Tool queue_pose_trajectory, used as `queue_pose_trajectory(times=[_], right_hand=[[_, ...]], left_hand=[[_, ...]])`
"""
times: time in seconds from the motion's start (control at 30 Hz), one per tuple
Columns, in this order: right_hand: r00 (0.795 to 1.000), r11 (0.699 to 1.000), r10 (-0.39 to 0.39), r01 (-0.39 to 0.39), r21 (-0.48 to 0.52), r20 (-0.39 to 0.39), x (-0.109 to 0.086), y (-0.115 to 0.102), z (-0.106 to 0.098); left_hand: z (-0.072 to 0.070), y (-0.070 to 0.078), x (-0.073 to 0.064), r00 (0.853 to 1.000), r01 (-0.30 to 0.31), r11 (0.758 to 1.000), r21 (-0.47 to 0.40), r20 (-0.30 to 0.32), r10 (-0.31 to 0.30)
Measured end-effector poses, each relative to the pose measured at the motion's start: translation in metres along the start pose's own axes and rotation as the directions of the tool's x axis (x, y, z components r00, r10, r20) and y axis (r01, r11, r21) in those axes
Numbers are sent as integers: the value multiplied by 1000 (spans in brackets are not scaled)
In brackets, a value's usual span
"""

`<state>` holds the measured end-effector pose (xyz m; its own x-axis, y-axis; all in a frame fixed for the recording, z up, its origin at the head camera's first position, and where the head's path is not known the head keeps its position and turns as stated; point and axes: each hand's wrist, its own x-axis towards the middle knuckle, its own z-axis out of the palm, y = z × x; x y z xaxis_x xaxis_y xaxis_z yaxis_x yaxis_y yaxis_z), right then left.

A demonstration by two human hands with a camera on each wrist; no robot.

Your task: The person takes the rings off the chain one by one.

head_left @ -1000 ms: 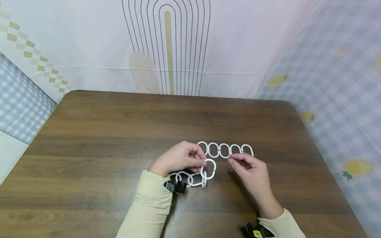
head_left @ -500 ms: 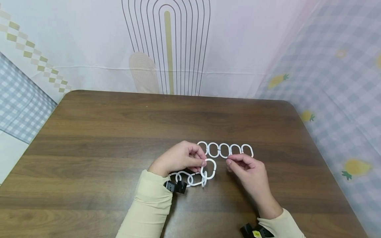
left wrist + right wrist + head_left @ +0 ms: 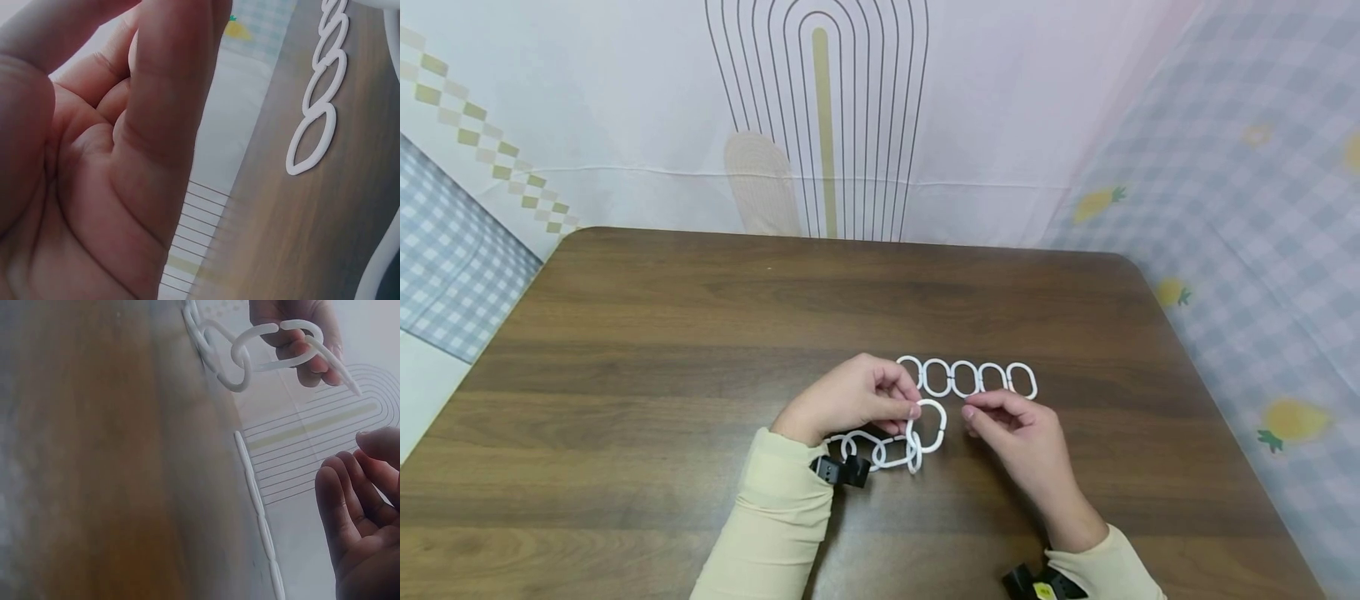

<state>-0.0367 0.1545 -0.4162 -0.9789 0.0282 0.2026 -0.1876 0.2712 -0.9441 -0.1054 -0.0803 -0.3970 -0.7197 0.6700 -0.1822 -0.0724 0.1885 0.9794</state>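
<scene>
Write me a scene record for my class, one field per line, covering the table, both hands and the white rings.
Table: brown, wood-patterned
Left hand: pinches a link of a white chain
Right hand: on the person's side of the row of rings; nothing seen in its fingers
Rings in row: five visible, white, flat on the table
Links in chain: cannot count; partly hidden
Sleeves: cream

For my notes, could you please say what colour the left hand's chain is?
The chain is plain white, showing best in the right wrist view.
</scene>
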Motion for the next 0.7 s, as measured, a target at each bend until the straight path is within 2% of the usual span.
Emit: queue_pose_trajectory(times=[0.3, 0.7], right_hand=[[1000, 1000, 10, -10, -3, 28, -1, 1, 2], [994, 1000, 10, -7, -28, 112, -3, 0, 5]], left_hand=[[1, 2, -1, 1000, -10, 1000, -18, 14, 11], [2, 6, -1, 999, -26, 1000, -10, 20, 26]])
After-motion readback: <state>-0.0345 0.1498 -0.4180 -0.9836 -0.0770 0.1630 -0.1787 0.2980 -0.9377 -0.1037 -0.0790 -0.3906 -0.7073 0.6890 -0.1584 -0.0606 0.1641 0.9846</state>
